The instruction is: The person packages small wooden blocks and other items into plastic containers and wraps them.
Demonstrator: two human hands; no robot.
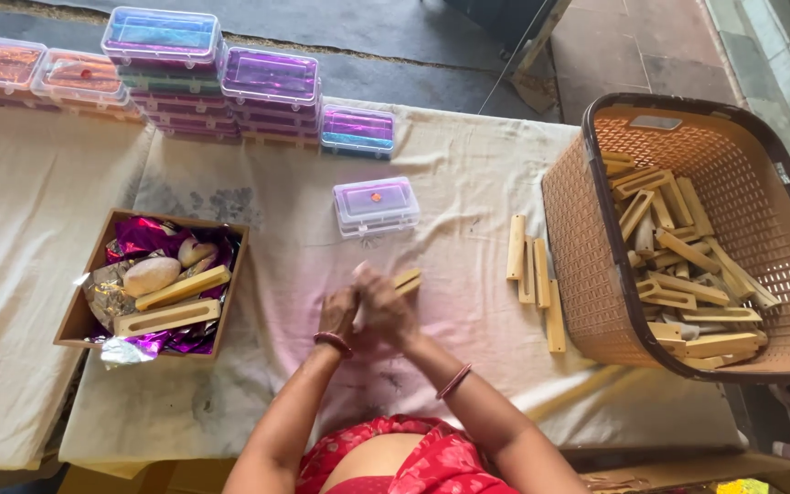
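Currently, head view: my left hand (338,311) and right hand (384,309) are closed together on a wooden piece (406,280) mid-table (468,183), possibly wrapping it. Stacked boxes (272,87) line the far edge; many pieces remain in the basket (587,265) at right.

Cloth-covered desk (468,165) bearing: stacked clear plastic boxes (221,87), single clear box (376,205), brown cardboard tray (75,316), four loose pale wooden blocks (535,274), large brown plastic basket (587,238).
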